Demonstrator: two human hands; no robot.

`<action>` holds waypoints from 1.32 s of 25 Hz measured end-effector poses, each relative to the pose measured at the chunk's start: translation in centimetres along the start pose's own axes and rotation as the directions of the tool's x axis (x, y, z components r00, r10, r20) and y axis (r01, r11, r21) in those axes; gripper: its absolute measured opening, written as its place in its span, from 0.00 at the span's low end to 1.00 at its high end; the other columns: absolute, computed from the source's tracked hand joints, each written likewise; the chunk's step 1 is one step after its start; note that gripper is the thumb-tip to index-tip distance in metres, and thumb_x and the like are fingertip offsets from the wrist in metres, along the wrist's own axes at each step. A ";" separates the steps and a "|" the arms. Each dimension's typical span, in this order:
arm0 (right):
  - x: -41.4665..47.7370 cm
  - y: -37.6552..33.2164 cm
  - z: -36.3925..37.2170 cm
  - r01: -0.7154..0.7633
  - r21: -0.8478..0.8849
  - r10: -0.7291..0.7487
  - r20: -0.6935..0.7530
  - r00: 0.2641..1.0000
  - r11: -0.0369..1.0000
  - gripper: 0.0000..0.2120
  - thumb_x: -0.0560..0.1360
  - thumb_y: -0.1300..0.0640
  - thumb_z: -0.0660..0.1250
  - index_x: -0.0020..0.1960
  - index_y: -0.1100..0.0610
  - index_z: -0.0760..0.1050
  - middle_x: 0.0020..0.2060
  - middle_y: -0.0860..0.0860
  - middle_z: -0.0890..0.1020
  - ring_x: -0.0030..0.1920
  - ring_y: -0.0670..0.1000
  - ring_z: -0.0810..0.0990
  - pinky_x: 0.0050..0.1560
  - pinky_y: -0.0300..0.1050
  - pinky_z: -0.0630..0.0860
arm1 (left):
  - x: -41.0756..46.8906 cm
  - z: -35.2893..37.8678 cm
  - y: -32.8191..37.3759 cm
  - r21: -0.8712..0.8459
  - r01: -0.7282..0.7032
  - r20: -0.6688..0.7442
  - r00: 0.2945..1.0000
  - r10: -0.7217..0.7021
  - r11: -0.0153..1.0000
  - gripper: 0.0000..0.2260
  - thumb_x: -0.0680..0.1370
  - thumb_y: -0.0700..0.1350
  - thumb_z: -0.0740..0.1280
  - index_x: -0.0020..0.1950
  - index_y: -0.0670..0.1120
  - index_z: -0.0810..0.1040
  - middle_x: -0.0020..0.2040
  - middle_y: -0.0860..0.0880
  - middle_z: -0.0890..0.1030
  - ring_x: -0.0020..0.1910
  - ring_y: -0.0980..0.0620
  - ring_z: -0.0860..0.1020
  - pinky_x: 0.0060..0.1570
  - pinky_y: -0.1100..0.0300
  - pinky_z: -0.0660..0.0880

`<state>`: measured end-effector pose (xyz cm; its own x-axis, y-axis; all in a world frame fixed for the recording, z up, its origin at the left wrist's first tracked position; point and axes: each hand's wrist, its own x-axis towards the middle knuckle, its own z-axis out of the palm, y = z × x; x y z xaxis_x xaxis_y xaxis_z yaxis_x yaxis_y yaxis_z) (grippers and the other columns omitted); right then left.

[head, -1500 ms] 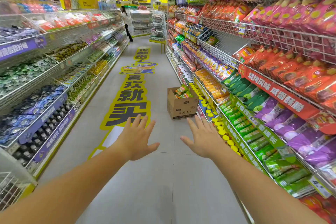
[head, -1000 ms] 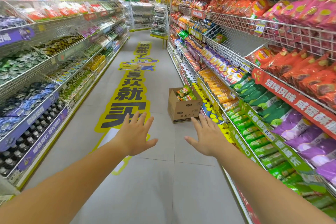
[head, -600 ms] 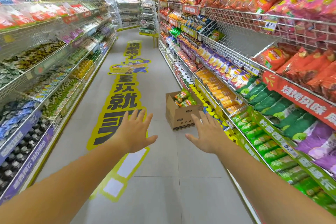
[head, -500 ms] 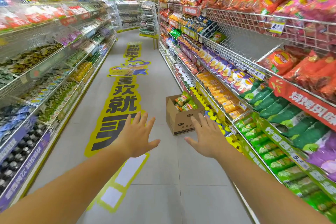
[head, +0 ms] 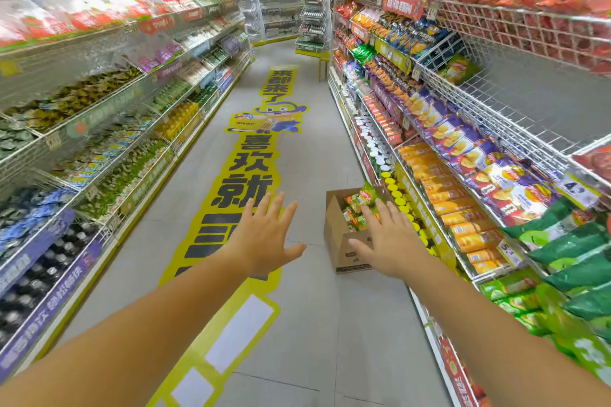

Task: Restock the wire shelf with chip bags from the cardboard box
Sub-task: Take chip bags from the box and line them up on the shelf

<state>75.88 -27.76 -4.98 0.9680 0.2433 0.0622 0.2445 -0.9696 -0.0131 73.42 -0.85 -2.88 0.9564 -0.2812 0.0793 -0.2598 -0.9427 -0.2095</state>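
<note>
An open cardboard box (head: 344,241) stands on the aisle floor against the foot of the right-hand shelving. Green and orange chip bags (head: 358,205) fill it. Up on the right, a wire shelf (head: 515,99) is mostly bare, with one green chip bag (head: 458,68) at its far end. My left hand (head: 264,235) and my right hand (head: 386,238) are stretched out in front of me, fingers spread, holding nothing. The right hand overlaps the box's near right corner in view; whether it touches is unclear.
Stocked shelving lines both sides of the aisle: snack bags and canisters (head: 463,228) on the right, packets and bottles (head: 43,261) on the left. A yellow floor graphic (head: 244,175) runs down the grey tile floor. A display rack (head: 314,20) stands at the far end.
I have moved down the aisle toward the box, which is now closer and larger in view. Both hands stay spread and empty. A person far down the aisle is no longer in view.
</note>
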 end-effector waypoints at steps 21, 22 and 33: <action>43.4 1.8 4.4 -0.302 0.048 0.295 0.120 0.948 0.952 0.40 0.80 0.31 0.49 0.83 0.50 0.43 0.82 0.57 0.46 0.81 0.59 0.44 0.79 0.58 0.46 | 45.8 9.6 -21.8 0.075 -0.222 0.036 0.975 0.220 0.972 0.41 0.76 0.72 0.50 0.81 0.47 0.48 0.80 0.42 0.56 0.79 0.39 0.53 0.74 0.39 0.52; 44.7 2.6 4.8 -0.318 0.058 0.308 0.135 0.942 0.946 0.40 0.79 0.31 0.49 0.83 0.50 0.42 0.82 0.57 0.46 0.81 0.59 0.44 0.79 0.58 0.46 | 47.9 10.0 -21.6 0.074 -0.246 0.028 0.969 0.245 0.966 0.42 0.76 0.72 0.50 0.81 0.48 0.48 0.80 0.42 0.56 0.79 0.40 0.54 0.74 0.39 0.52; 58.2 16.0 10.4 -0.494 0.136 0.463 0.206 0.862 0.859 0.41 0.80 0.31 0.51 0.83 0.50 0.40 0.82 0.56 0.41 0.81 0.59 0.41 0.79 0.58 0.44 | 71.0 12.3 -13.3 0.110 -0.477 0.054 0.879 0.474 0.872 0.42 0.76 0.71 0.50 0.81 0.46 0.45 0.80 0.41 0.54 0.79 0.39 0.52 0.74 0.39 0.52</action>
<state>136.74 -28.80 -11.91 0.9595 -0.2333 -0.1581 -0.2600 -0.9492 -0.1773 146.40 -6.09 -6.43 0.7250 -0.6838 -0.0826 -0.6677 -0.6682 -0.3281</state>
